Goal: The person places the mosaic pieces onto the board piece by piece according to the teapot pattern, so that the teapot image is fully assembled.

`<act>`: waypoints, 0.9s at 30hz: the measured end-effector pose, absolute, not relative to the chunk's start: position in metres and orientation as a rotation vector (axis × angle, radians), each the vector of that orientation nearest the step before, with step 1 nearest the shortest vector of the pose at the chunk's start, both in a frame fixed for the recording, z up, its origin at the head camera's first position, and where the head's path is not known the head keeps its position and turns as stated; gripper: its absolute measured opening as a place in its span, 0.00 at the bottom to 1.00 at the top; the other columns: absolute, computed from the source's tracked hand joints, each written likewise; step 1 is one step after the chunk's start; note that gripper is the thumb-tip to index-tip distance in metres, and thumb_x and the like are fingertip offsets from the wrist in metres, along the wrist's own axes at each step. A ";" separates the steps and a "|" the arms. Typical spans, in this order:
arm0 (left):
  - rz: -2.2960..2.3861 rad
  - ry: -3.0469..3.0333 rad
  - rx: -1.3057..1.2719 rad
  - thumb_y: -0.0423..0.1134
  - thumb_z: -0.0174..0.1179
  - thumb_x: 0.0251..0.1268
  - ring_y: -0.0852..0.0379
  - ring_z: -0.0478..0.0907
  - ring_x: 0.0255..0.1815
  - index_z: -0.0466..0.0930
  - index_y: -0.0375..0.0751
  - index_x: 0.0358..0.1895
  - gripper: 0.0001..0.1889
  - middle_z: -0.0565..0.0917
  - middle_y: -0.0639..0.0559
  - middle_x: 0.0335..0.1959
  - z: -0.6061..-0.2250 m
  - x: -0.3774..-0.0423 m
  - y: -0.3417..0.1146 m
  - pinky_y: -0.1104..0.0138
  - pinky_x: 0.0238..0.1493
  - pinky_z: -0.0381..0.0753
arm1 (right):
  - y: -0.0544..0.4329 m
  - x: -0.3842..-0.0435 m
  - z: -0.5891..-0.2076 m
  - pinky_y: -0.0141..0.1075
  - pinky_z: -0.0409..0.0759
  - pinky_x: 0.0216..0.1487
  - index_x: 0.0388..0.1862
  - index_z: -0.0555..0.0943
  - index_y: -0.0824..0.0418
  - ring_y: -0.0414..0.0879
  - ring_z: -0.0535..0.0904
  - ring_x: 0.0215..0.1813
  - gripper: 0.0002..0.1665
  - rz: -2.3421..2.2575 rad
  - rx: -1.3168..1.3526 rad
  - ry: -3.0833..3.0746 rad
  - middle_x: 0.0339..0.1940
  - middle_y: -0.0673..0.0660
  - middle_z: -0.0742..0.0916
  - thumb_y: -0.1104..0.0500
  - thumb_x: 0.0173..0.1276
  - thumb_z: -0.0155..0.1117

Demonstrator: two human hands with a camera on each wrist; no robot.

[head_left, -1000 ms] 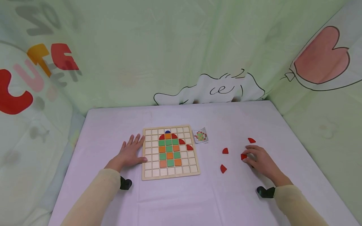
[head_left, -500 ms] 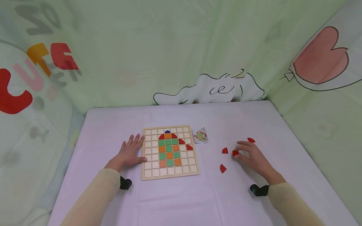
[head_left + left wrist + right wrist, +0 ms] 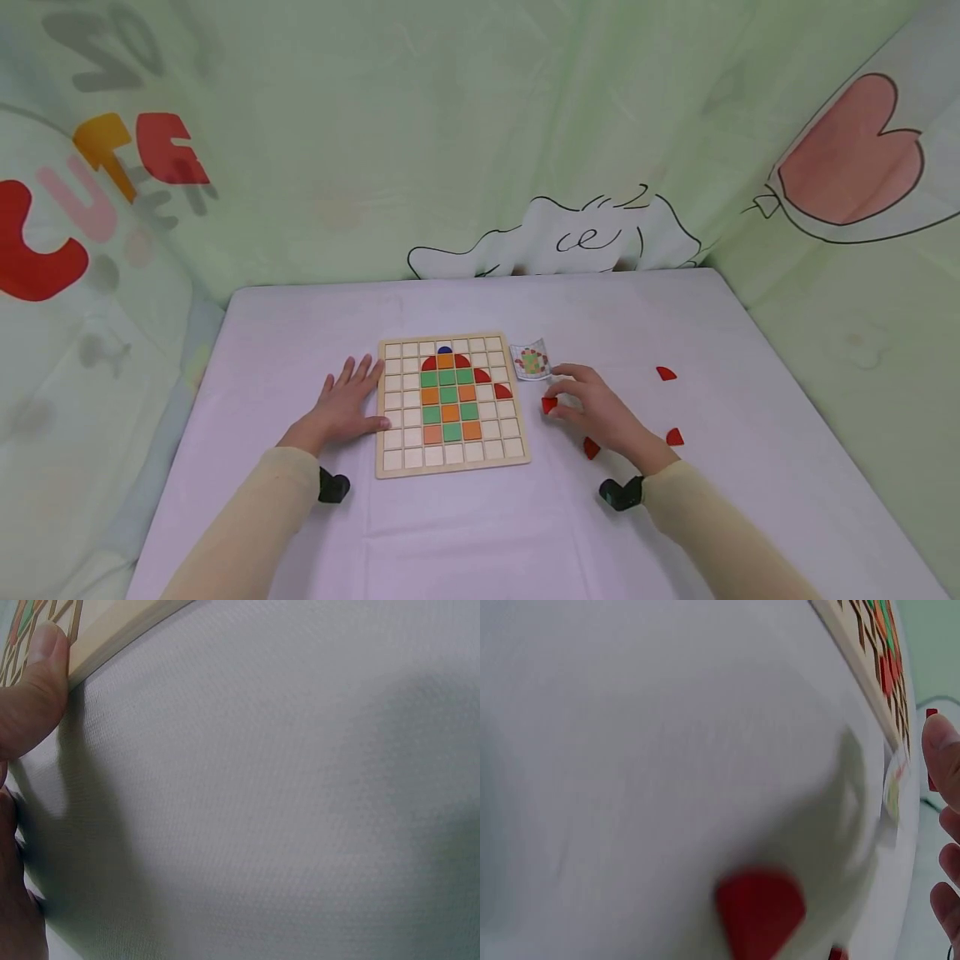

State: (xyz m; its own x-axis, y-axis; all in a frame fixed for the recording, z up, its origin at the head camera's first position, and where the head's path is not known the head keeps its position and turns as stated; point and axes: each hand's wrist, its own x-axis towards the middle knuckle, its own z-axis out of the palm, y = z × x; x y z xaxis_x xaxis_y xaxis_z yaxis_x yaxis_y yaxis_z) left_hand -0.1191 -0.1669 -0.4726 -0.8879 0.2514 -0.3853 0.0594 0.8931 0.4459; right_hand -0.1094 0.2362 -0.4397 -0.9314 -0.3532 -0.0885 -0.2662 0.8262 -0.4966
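Observation:
Between thumb and fingertips my right hand (image 3: 600,412) pinches a red quarter-circle tile (image 3: 550,404), held just off the right side of the wooden grid board (image 3: 491,450). Its edge also shows by the thumb in the right wrist view. My left hand (image 3: 345,404) lies with fingers spread at the board's left side, the thumb (image 3: 46,664) resting on the frame. On the board, green and orange squares form a block, with red quarter-circles (image 3: 502,391) around its top and right and a blue piece (image 3: 445,350) at the top.
A small picture card (image 3: 531,361) lies by the board's upper right corner. Loose red quarter-circles lie on the white cloth: one (image 3: 666,373) far right, another (image 3: 675,437) beyond my right wrist, and one (image 3: 592,448) under the hand's near side. Printed curtains (image 3: 480,167) stand behind the table.
My right hand has moved left with the red tile, from among the loose pieces to beside the board. One loose tile is now hidden by the hand; another has come into view. The left hand stays put.

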 end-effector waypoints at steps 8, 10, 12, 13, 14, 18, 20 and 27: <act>0.605 2.616 0.236 0.53 0.69 0.64 0.34 0.30 0.86 0.42 0.40 0.84 0.55 0.40 0.38 0.86 -0.473 -0.120 -0.168 0.35 0.81 0.33 | 0.200 -0.117 -0.447 0.55 0.76 0.70 0.45 0.88 0.56 0.62 0.68 0.74 0.11 -0.649 -0.665 2.831 0.69 0.63 0.78 0.58 0.64 0.76; 0.604 2.618 0.235 0.53 0.69 0.64 0.34 0.30 0.86 0.42 0.40 0.84 0.55 0.40 0.38 0.86 -0.474 -0.120 -0.168 0.35 0.81 0.33 | 0.193 -0.118 -0.448 0.54 0.76 0.71 0.46 0.89 0.56 0.61 0.68 0.74 0.12 -0.623 -0.678 2.829 0.69 0.62 0.79 0.57 0.64 0.76; 0.605 2.618 0.234 0.53 0.69 0.64 0.34 0.30 0.86 0.42 0.40 0.84 0.55 0.40 0.38 0.86 -0.474 -0.119 -0.168 0.35 0.81 0.33 | 0.188 -0.118 -0.449 0.54 0.76 0.71 0.47 0.89 0.56 0.61 0.68 0.75 0.13 -0.598 -0.683 2.827 0.69 0.61 0.79 0.57 0.64 0.76; 0.605 2.618 0.234 0.53 0.69 0.63 0.34 0.30 0.86 0.43 0.40 0.84 0.55 0.40 0.38 0.86 -0.473 -0.119 -0.168 0.35 0.81 0.33 | 0.186 -0.118 -0.450 0.54 0.76 0.71 0.47 0.89 0.56 0.61 0.68 0.75 0.13 -0.581 -0.688 2.829 0.69 0.61 0.78 0.57 0.65 0.76; 0.604 2.619 0.233 0.53 0.70 0.63 0.34 0.31 0.86 0.43 0.40 0.84 0.55 0.40 0.38 0.86 -0.473 -0.119 -0.168 0.35 0.81 0.33 | 0.184 -0.118 -0.450 0.54 0.76 0.71 0.48 0.89 0.56 0.60 0.68 0.75 0.13 -0.569 -0.685 2.830 0.69 0.61 0.78 0.56 0.65 0.76; 0.606 2.617 0.229 0.53 0.70 0.63 0.34 0.31 0.86 0.43 0.40 0.84 0.55 0.41 0.37 0.86 -0.472 -0.119 -0.167 0.35 0.81 0.33 | 0.179 -0.118 -0.452 0.53 0.77 0.70 0.48 0.89 0.56 0.60 0.69 0.74 0.14 -0.525 -0.698 2.843 0.69 0.61 0.79 0.56 0.64 0.76; 0.604 2.619 0.229 0.53 0.70 0.63 0.34 0.30 0.86 0.43 0.40 0.84 0.55 0.40 0.38 0.86 -0.473 -0.119 -0.167 0.35 0.81 0.33 | 0.178 -0.119 -0.454 0.52 0.78 0.70 0.49 0.89 0.56 0.59 0.69 0.74 0.15 -0.513 -0.705 2.846 0.68 0.60 0.79 0.56 0.64 0.76; 0.601 2.621 0.229 0.54 0.69 0.63 0.34 0.30 0.86 0.42 0.41 0.84 0.55 0.40 0.38 0.86 -0.475 -0.120 -0.167 0.36 0.81 0.32 | 0.177 -0.120 -0.457 0.53 0.76 0.71 0.49 0.90 0.56 0.58 0.71 0.73 0.14 -0.492 -0.754 2.869 0.66 0.60 0.81 0.55 0.64 0.76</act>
